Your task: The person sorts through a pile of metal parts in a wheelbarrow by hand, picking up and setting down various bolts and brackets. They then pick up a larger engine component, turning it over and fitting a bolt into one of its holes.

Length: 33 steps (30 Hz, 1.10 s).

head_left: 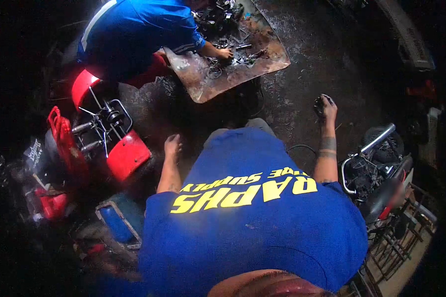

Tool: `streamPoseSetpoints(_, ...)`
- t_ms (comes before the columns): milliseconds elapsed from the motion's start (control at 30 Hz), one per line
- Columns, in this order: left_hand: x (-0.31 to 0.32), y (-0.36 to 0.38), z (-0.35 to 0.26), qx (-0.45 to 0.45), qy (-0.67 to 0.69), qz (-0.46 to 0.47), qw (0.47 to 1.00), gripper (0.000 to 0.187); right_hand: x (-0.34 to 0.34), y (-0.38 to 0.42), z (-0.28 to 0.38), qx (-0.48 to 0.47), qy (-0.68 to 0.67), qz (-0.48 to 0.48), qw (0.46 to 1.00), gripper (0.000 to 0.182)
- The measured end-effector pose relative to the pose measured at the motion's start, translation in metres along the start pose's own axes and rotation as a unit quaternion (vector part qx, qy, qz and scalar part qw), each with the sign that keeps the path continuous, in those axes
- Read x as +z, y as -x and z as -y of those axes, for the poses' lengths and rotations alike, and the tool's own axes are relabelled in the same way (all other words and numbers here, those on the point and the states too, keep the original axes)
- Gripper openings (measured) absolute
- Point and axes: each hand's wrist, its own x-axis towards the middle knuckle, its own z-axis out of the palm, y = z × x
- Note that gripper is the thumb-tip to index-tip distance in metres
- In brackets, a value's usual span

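At the left of my body, my left hand [173, 144] hangs above the dark floor with its fingers curled in. No object shows in it. To the right, my right hand [326, 106] is raised over the floor, its fingers blackened and closed around something dark that I cannot make out. Between my arms is my blue shirt [248, 222] with yellow lettering. In front of me a stained metal sheet [203, 86] bears tools and small metal parts. Neither of my hands touches it.
A co-worker in a blue shirt [139, 29] reaches a hand [225, 53] onto the sheet's parts. Red seats on a metal frame [129, 156] stand at the left. A motorcycle [381, 153] is close by my right arm. A blue container [115, 222] lies at the lower left.
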Motion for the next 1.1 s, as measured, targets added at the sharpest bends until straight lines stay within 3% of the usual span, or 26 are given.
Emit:
streamPoseSetpoints(100,0.031,-0.013,0.008,-0.009,0.028,-0.027,0.999,0.025,0.027,0.005,0.027,0.007,0.006,0.019,1.0,0.015)
streamPoseSetpoints(233,0.052,-0.018,0.024,-0.025,-0.041,-0.007,0.999,0.029,0.037,-0.013,0.047,0.005,-0.009,0.065,0.998,0.016)
streamPoseSetpoints(300,0.055,-0.028,0.03,-0.053,-0.09,-0.042,0.994,0.022,0.047,-0.024,0.053,0.005,-0.003,0.078,0.997,0.016)
streamPoseSetpoints(367,0.062,-0.033,0.03,-0.05,-0.071,-0.047,0.995,0.022,0.045,-0.038,0.064,0.009,0.021,0.105,0.994,0.017)
streamPoseSetpoints(467,0.102,-0.026,0.011,-0.053,0.053,-0.062,0.995,0.02,0.025,-0.09,0.069,0.001,0.061,0.123,0.99,0.017)
streamPoseSetpoints(667,0.209,0.0,0.001,-0.007,0.06,-0.166,0.984,0.024,0.01,-0.206,0.083,0.017,0.025,0.185,0.982,0.018)
streamPoseSetpoints(700,0.228,-0.002,0.006,-0.006,0.042,-0.197,0.98,0.025,0.003,-0.24,0.069,-0.158,0.128,0.251,0.946,0.017)
streamPoseSetpoints(733,0.243,0.006,0.014,-0.011,0.011,-0.222,0.975,0.026,-0.001,-0.25,0.08,-0.14,0.147,0.274,0.94,0.017)
streamPoseSetpoints(800,0.28,0.021,0.016,-0.022,-0.022,-0.248,0.968,0.026,0.013,-0.256,0.106,0.01,0.127,0.312,0.941,0.017)
streamPoseSetpoints(867,0.31,0.026,0.017,-0.036,0.065,-0.266,0.961,0.024,0.014,-0.278,0.107,0.005,0.151,0.341,0.928,0.014)
streamPoseSetpoints(933,0.339,0.06,-0.028,-0.054,0.077,-0.282,0.955,0.021,0.012,-0.282,0.119,-0.028,0.239,0.408,0.881,0.016)
streamPoseSetpoints(1000,0.356,0.061,-0.029,-0.049,0.075,-0.274,0.958,0.022,0.014,-0.305,0.109,-0.053,0.267,0.429,0.861,0.016)
streamPoseSetpoints(1067,0.367,0.047,-0.033,-0.037,0.054,-0.271,0.96,0.024,0.024,-0.32,0.101,0.16,0.194,0.353,0.901,0.017)
streamPoseSetpoints(1100,0.372,0.034,-0.035,0.005,0.013,-0.282,0.959,0.024,0.032,-0.322,0.097,0.163,0.174,0.343,0.909,0.017)
